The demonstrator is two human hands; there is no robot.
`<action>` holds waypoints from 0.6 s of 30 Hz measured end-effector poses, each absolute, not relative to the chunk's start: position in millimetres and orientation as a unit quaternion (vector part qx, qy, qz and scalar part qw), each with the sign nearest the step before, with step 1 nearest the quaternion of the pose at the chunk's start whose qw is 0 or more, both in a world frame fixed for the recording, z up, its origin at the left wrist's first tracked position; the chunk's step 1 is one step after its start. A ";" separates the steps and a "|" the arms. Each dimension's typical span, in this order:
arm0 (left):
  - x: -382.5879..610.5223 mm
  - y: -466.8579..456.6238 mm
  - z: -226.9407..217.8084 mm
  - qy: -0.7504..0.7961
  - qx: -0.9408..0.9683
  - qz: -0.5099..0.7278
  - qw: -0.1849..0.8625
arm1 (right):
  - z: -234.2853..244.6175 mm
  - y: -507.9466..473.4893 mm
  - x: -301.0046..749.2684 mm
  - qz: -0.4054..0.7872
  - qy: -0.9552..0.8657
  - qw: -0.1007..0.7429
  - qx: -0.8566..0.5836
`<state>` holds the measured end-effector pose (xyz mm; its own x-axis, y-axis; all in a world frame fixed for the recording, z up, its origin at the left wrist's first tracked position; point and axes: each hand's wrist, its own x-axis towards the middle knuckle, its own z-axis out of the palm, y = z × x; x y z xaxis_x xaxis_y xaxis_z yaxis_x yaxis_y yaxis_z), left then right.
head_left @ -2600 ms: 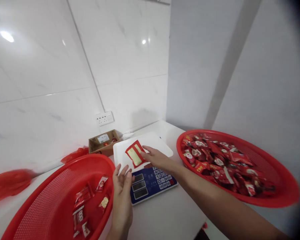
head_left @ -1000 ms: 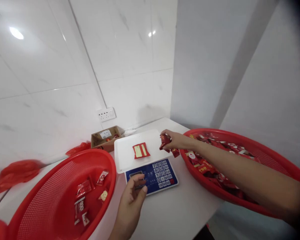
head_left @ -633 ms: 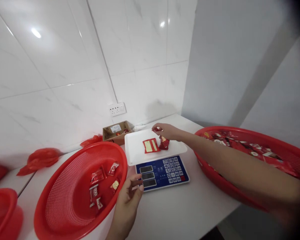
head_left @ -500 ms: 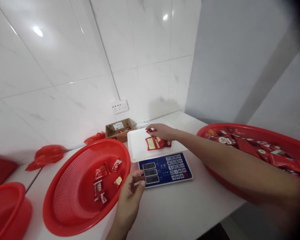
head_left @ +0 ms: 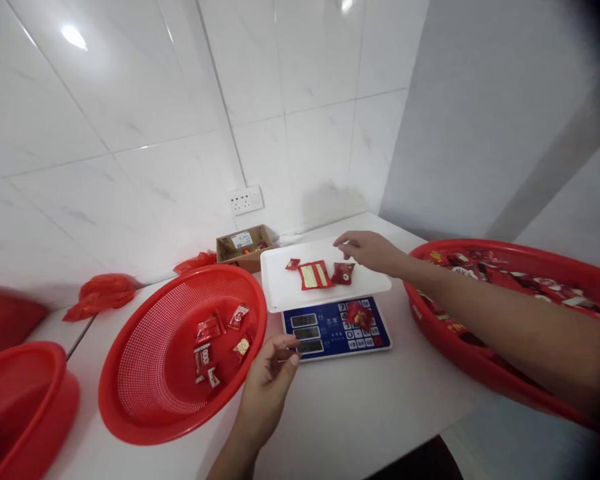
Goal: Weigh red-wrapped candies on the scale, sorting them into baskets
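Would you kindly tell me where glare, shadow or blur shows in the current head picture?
Head view: bright glare on the tiled wall, upper left, and another spot at the top edge; a soft shadow behind the scale; darkness blurring the right edge; the red packet against the keypad looks slightly blurred.

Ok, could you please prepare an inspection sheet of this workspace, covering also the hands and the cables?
Surface: white table, a dark seam at the left.
Job's things: scale with three red packets on its white tray; another red packet lies on the keypad. Left basket holds a few packets, right basket many.
Clutter: cardboard box and red plastic bag near the wall.
Left hand: beside the displays, holding nothing visible.
Right hand: over the tray's right side, holding nothing visible.
Cables: nothing seen.
Surroundings: tiled wall with socket panel; grey wall at right.
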<state>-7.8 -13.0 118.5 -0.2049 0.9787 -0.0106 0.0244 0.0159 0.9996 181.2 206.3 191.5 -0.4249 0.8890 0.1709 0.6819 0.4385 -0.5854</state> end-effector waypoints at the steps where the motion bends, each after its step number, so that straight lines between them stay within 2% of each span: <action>1: -4.8 -11.8 116.9 0.561 0.459 0.526 0.445 | 190.8 204.8 184.6 0.226 -0.811 0.236 -0.486; 4: 8.6 -9.5 111.7 0.574 0.508 0.475 0.433 | 186.9 190.2 192.0 0.237 -0.830 0.196 -0.464; 8: 31.3 -9.4 101.6 0.519 0.669 0.370 0.382 | 155.0 127.5 213.3 0.224 -0.891 0.050 -0.391; 11: 41.7 -9.8 91.5 0.459 0.756 0.289 0.368 | 85.0 55.9 244.5 0.241 -0.896 0.061 -0.369; 15: 41.2 -8.9 82.2 0.488 0.718 0.295 0.399 | -35.4 -27.3 282.1 0.239 -0.888 0.073 -0.386; 18: 40.5 -7.5 82.7 0.472 0.719 0.287 0.421 | -75.7 -53.4 288.5 0.271 -0.865 0.096 -0.411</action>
<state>40.5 -7.5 82.7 0.3885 0.9213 0.0158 0.4373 -0.1994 0.8769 288.5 -53.4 -75.7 -0.6439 0.7630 -0.0560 0.6585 0.5155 -0.5482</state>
